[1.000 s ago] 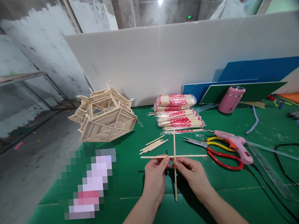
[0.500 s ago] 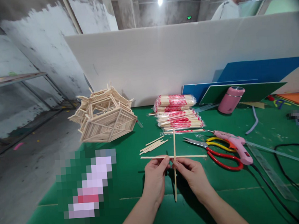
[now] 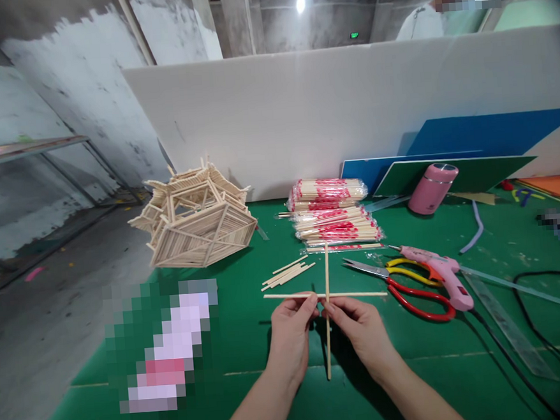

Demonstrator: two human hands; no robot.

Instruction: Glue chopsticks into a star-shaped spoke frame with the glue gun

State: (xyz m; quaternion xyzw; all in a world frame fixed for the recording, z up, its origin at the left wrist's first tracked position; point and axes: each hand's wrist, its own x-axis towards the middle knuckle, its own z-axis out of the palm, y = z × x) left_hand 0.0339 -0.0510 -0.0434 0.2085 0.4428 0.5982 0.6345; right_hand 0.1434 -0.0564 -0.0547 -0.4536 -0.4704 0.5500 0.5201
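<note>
Two thin wooden sticks cross at about a right angle between my hands: a sideways stick point(image 3: 357, 293) and an upright-looking stick point(image 3: 327, 267) over it. Close to the crossing, my left hand point(image 3: 292, 327) pinches the sideways stick between thumb and fingers. My right hand point(image 3: 358, 329) is closed too, its thumb pressed at the crossing where both sticks meet. Beyond my left hand lies a small group of short sticks point(image 3: 289, 274) on the green table point(image 3: 241, 334). Whether glue joins the crossing cannot be made out.
A lattice structure of sticks point(image 3: 199, 222) stands back left. Plastic-wrapped stick bundles point(image 3: 336, 222) lie at the back middle. Rightward are scissors point(image 3: 420, 299), a pink glue gun point(image 3: 452, 271) with a cord, a clear ruler point(image 3: 508, 325) and a pink flask point(image 3: 433, 190). A person point(image 3: 420, 24) is behind the white board point(image 3: 264, 115).
My hands and the crossed sticks hold almost the same position. Behind the board, the person has shifted slightly left and down.
</note>
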